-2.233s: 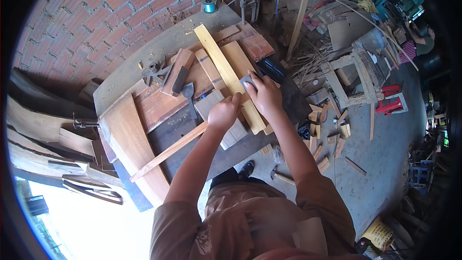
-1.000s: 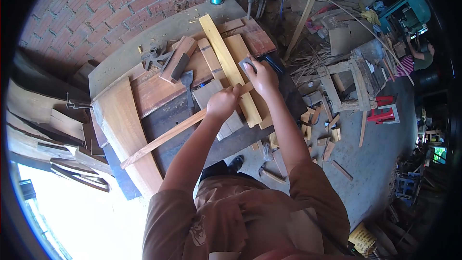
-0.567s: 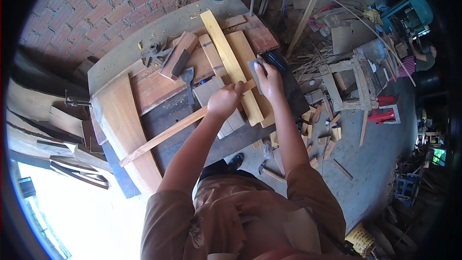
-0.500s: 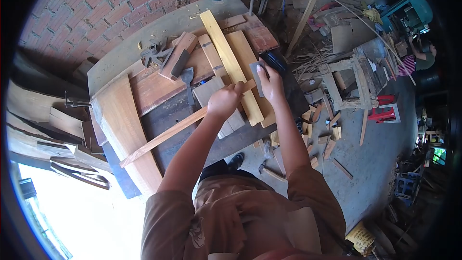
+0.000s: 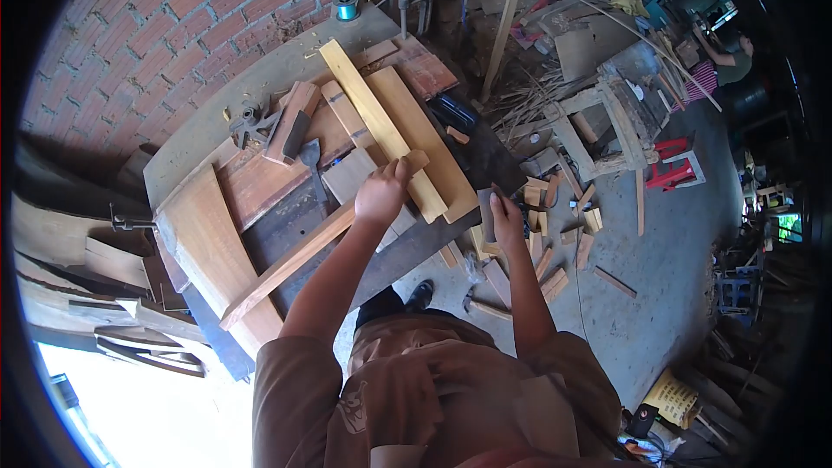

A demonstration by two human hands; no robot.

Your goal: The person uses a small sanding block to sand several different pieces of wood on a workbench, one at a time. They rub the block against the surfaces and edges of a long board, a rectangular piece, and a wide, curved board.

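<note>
My left hand [image 5: 380, 197] is wrapped round a long, narrow wood strip [image 5: 295, 267]; one end pokes out past the fingers over a yellowish board [image 5: 371, 108], the other reaches down left across a broad plank [image 5: 201, 238]. In my right hand [image 5: 511, 224] is a flat grey rectangular sheet [image 5: 487, 211], pinched by the thumb, at the table's near right edge. Beside the yellowish board lies a second, wider board [image 5: 423, 143]. A putty-knife-like tool [image 5: 312, 165] with a broad blade rests left of my left hand.
The workbench [image 5: 303, 45] also bears a wood block [image 5: 293, 121], a metal plane-like tool [image 5: 250, 124] and a teal spool [image 5: 346, 9]. Offcuts [image 5: 555, 282] litter the floor at right, near a rough wooden frame [image 5: 620, 126] and a red tool [image 5: 672, 165]. Another person [image 5: 735, 65] is at far right.
My right hand has drawn back from the strip's end toward me with the grey sheet. The strip stays in my left hand and has rolled slightly. The view has shifted a little.
</note>
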